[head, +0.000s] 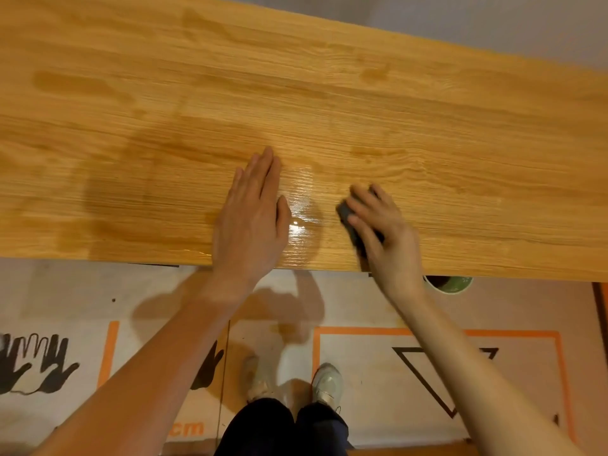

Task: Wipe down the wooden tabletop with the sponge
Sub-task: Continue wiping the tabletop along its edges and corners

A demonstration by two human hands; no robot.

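Pale shoes (325, 383) and printed floor covering (362, 373) sit closest to me, and just under the near edge of the tabletop (460, 133) I can make out the rim of a green cup (455, 286) on the floor. Above that edge, my right hand (385, 232) presses the dark sponge (348, 218) onto the wood, fingers (362, 205) curled over its top and gripping it, close to the near edge. My left hand (253, 218) lies flat beside it, fingers straight and together, holding nothing, palm down as a brace. Between the two hands a wet patch (301, 212) glints under the light, with what looks like a small pool near the left thumb. Farther out, darker damp streaks spread to the left and toward the far side, so I judge much of the surface has had a pass, while the right end looks drier. My worry is the water: a stroke pulled toward me could push that pool off the near edge onto the floor by my feet, and the cup below could catch drips. The braced palm could also slip on the wet film, or smear the wiped wood.
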